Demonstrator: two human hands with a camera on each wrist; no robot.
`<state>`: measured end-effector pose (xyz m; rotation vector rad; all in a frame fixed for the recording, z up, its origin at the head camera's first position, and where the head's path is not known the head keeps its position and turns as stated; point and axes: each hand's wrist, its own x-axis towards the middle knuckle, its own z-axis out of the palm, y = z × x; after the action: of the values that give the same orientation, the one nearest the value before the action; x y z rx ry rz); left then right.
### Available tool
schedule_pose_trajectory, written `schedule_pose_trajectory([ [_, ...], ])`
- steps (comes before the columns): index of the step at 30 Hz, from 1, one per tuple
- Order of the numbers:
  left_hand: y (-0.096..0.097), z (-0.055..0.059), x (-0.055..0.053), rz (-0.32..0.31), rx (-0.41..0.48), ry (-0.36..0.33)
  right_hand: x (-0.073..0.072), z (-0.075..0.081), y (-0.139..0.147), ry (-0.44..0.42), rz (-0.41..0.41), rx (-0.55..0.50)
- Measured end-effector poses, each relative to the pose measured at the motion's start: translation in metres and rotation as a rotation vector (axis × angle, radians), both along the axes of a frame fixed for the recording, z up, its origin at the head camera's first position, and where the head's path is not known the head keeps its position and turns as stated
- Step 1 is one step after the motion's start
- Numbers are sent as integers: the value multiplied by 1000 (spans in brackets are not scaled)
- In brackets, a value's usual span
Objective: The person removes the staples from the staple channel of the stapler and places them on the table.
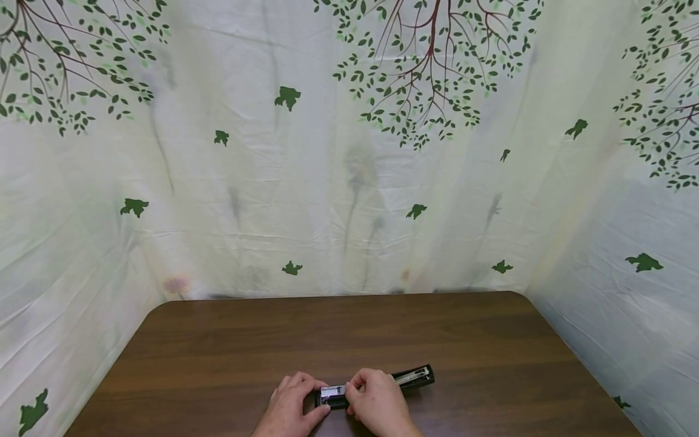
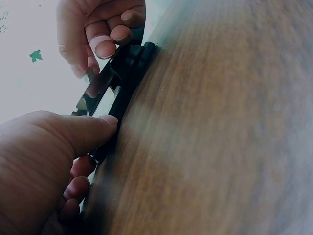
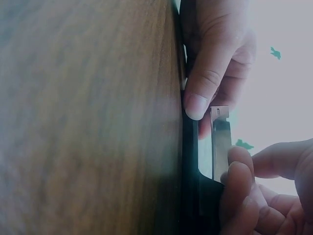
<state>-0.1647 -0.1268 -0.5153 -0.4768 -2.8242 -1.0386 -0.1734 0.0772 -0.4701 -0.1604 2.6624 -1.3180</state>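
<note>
A black stapler (image 1: 416, 377) lies on the table, folded open, its top part stretching to the right with a pale metal strip inside. My left hand (image 1: 295, 406) grips its left end, thumb on the near side and fingers on the far side. In the right wrist view the metal magazine (image 3: 221, 142) stands a little above the black base (image 3: 190, 161). At the middle of the stapler, my right hand (image 1: 379, 403) pinches the magazine area between thumb and curled fingers. Whether a staple strip is between those fingertips, I cannot tell.
The brown wooden table (image 1: 327, 334) has rounded far corners. Behind and on both sides hangs a pale cloth (image 1: 327, 182) printed with green leaves and branches, reaching down to the table's edges.
</note>
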Motion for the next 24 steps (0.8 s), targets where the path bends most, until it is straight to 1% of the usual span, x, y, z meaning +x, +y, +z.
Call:
schedule_pose_trajectory([
  [6,0,2,0,-1,1,-18,1,1,0,13,-4,1],
  [12,-1,2,-2,-9,4,-44,0,1,-1,1,-8,-6],
  [16,-1,2,-2,-13,9,-45,0,1,-1,6,-3,-15],
  [19,-1,2,-1,-12,8,-26,-1,2,-1,0,22,-53],
  [24,-2,0,0,-16,12,-7,0,3,-1,-69,102,-146],
])
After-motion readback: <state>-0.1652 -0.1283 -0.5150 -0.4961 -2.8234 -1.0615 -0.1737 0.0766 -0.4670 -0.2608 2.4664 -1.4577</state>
